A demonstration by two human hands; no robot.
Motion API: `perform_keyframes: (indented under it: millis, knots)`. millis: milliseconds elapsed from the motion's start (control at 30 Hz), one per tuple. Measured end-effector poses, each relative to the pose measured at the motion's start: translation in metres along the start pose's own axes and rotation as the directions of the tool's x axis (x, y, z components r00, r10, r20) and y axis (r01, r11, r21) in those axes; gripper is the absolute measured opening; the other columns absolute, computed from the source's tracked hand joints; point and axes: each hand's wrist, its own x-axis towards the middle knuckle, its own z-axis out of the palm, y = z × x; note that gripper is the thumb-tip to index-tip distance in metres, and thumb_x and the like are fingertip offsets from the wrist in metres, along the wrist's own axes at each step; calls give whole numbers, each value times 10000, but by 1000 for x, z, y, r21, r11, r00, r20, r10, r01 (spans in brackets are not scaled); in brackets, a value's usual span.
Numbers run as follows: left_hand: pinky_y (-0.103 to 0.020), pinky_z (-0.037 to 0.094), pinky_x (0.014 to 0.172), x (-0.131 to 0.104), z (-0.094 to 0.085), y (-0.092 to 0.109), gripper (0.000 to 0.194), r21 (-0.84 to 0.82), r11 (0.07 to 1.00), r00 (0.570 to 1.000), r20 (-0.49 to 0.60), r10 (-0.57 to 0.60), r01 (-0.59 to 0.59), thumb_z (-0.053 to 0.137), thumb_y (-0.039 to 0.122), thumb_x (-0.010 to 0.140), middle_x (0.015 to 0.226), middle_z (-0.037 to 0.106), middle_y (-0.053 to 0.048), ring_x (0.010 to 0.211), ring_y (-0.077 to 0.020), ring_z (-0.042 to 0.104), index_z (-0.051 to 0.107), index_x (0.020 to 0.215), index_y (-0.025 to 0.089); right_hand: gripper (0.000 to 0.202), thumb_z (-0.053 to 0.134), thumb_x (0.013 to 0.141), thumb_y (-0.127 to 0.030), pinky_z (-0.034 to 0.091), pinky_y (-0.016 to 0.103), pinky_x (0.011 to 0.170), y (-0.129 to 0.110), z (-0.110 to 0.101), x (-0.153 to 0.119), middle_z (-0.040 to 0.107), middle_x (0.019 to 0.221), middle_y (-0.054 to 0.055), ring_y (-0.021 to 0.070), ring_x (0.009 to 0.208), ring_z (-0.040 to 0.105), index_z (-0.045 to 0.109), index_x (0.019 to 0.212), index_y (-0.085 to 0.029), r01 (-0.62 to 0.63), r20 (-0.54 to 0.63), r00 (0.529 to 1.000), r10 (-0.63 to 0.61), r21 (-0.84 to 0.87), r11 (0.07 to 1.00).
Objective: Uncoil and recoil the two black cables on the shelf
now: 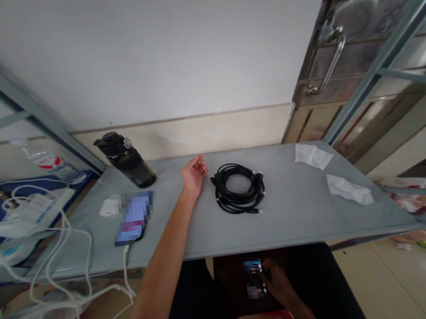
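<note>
Two phones in view, and the nearer smartphone (pixel 254 280) sits lit, below the tabletop between your thighs, your right hand (pixel 274 277) at its right edge; those fingers are in shadow, so whether they grip it you can't tell. Up on the grey table (pixel 281 226), phone two (pixel 134 219) glows at left, one white charging cable (pixel 126 260) at its lower end. And here's the single black cable coil (pixel 239 188), mid-table: glossy loops wound into a loose ring, several connector ends poking out. Just left of it, your left hand (pixel 195 174) shows half-curled fingers, nothing in them. Two crumpled white tissues (pixel 349 190) lie right, and one black water bottle (pixel 130 160) stands back left.
</note>
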Motion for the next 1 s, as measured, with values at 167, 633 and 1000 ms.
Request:
perform_keyframes:
  millis: [167,633,1000]
  knots:
    - [-274,487,611,0,0,-1,86,5,1000,1000,7,-2,2,776,264,916,780,694,-26,628,-135,604,787,927,179,122,635,955,-370,576,398,933,2,8,14,767,954,101,298,934,770,640,932,-250,-43,-30,999,43,8,999]
    - [-273,485,610,1,1,-2,100,19,1000,1000,11,-10,9,790,273,916,782,685,-21,630,-133,599,779,935,175,341,677,776,-139,473,285,765,19,-2,-1,671,799,-56,185,777,696,604,1095,-238,-22,184,983,10,65,998]
    - [-272,485,612,-2,3,0,82,20,1000,1000,7,-7,7,775,255,909,779,691,-28,626,-136,598,778,926,174,222,638,862,-184,496,314,829,11,-8,-1,666,845,-28,205,844,701,572,1062,-252,-7,194,981,-6,66,998]
